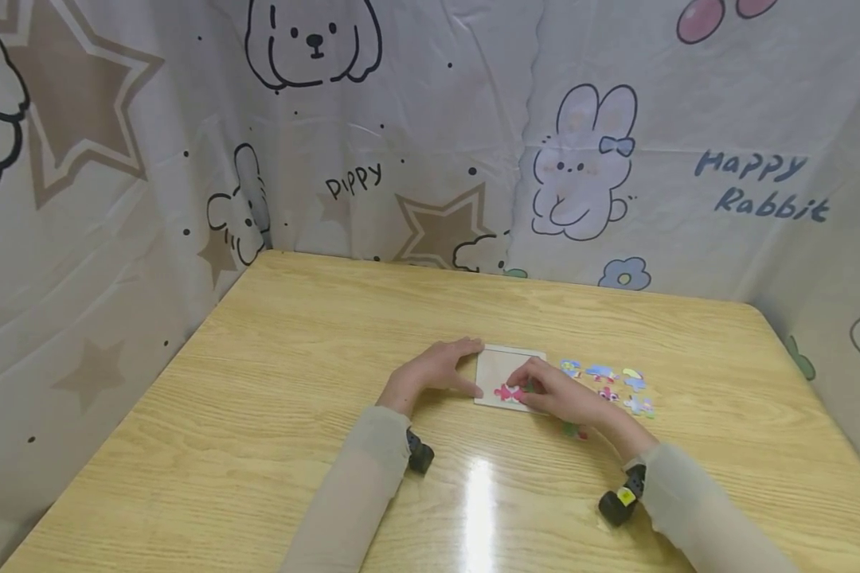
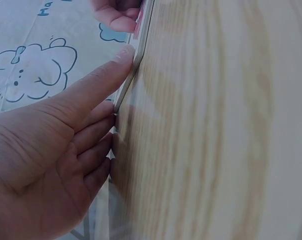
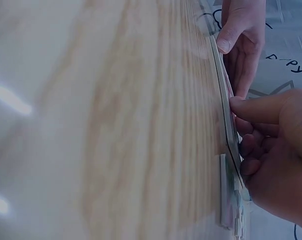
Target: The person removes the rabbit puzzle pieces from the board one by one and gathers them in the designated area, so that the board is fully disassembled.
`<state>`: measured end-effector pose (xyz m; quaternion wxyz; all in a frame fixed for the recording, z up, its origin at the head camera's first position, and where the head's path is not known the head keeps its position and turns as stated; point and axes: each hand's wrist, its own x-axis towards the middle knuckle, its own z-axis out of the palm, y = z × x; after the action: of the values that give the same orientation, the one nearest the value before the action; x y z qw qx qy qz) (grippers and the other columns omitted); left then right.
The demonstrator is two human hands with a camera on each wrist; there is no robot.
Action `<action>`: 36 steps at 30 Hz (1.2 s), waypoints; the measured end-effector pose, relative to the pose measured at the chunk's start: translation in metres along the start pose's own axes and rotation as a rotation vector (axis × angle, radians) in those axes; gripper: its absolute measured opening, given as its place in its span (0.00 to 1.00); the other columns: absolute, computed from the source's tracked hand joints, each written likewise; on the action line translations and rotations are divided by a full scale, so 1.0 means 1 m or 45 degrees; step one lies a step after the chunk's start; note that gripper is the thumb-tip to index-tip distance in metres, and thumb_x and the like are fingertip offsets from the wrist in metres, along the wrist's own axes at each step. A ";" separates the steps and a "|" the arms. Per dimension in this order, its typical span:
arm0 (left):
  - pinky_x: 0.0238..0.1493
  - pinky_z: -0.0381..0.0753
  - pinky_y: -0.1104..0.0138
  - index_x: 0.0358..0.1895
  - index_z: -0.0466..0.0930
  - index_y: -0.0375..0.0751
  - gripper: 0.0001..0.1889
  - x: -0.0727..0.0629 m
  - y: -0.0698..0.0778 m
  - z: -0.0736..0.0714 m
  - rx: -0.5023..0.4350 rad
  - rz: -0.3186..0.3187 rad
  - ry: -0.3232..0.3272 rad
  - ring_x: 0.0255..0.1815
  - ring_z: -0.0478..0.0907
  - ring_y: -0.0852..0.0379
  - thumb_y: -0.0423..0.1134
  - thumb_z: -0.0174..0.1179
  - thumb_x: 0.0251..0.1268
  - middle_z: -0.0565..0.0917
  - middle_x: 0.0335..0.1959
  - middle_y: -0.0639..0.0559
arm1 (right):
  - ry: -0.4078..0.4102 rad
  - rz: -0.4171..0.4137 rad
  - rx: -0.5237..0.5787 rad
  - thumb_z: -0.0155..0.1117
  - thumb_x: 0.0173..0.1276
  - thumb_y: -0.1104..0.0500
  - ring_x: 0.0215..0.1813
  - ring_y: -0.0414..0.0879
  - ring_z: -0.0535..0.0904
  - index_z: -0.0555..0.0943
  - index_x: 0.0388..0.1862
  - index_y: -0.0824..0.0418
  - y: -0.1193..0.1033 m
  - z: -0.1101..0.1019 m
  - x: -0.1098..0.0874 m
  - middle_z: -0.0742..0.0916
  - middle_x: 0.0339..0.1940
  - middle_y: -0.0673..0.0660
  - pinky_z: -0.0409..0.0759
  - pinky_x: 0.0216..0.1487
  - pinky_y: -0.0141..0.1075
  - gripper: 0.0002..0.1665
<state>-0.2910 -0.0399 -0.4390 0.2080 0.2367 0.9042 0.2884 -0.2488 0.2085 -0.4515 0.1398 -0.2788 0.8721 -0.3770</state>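
A thin, pale puzzle board (image 1: 498, 364) with a raised rim lies flat on the table, pink puzzle pieces (image 1: 504, 392) near its front edge. At its left side is my left hand (image 1: 435, 368), thumb on the near left corner and forefinger reaching the far left corner. The left wrist view shows the other fingers (image 2: 93, 150) nearly straight beside the board. My right hand (image 1: 555, 390) bends over the board's right part, thumb and fingertips pinching a pink puzzle piece that they mostly hide. In the right wrist view, its thumb (image 3: 258, 109) is right at the rim.
Several loose colourful pieces (image 1: 602, 372) lie on the wooden table (image 1: 294, 382) right of the board. Another, green and red piece (image 1: 575, 430) sits nearer, below the right wrist. A printed cloth (image 1: 416, 119) hangs behind the table and at its sides.
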 end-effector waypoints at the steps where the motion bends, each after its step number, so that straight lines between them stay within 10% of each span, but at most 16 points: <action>1: 0.83 0.49 0.58 0.76 0.58 0.51 0.44 0.000 0.000 0.000 0.000 0.000 0.000 0.82 0.48 0.53 0.49 0.70 0.57 0.56 0.80 0.54 | -0.004 0.004 0.005 0.57 0.72 0.66 0.35 0.39 0.65 0.77 0.53 0.63 0.000 0.000 0.000 0.77 0.43 0.57 0.69 0.34 0.28 0.12; 9: 0.83 0.48 0.57 0.76 0.58 0.51 0.45 0.002 0.002 0.002 0.005 -0.018 -0.006 0.82 0.48 0.54 0.50 0.70 0.57 0.55 0.80 0.55 | 0.033 0.045 0.050 0.56 0.71 0.68 0.38 0.41 0.68 0.74 0.52 0.65 -0.004 0.003 -0.003 0.76 0.41 0.58 0.71 0.37 0.28 0.11; 21: 0.83 0.47 0.57 0.76 0.58 0.53 0.45 0.000 0.003 0.001 -0.010 -0.038 -0.010 0.82 0.47 0.54 0.50 0.70 0.56 0.54 0.80 0.55 | 0.199 -0.170 -0.129 0.54 0.67 0.76 0.47 0.48 0.79 0.75 0.46 0.64 -0.012 0.009 -0.002 0.79 0.43 0.58 0.83 0.48 0.35 0.13; 28: 0.83 0.47 0.56 0.76 0.58 0.53 0.45 0.000 0.003 0.001 -0.019 -0.046 -0.011 0.82 0.47 0.54 0.50 0.70 0.57 0.53 0.80 0.54 | 0.205 -0.091 -0.087 0.55 0.68 0.74 0.51 0.55 0.81 0.75 0.47 0.63 -0.013 0.007 -0.007 0.80 0.46 0.60 0.85 0.51 0.39 0.12; 36: 0.83 0.47 0.57 0.76 0.58 0.53 0.45 0.000 0.001 0.001 -0.027 -0.031 -0.001 0.82 0.47 0.54 0.49 0.71 0.56 0.54 0.80 0.55 | 0.246 -0.001 -0.016 0.57 0.69 0.72 0.43 0.42 0.79 0.77 0.48 0.63 -0.005 0.000 -0.026 0.80 0.45 0.59 0.81 0.41 0.27 0.11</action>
<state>-0.2897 -0.0386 -0.4389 0.2143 0.2236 0.9039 0.2952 -0.2261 0.2212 -0.4473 0.0534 -0.2423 0.8838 -0.3966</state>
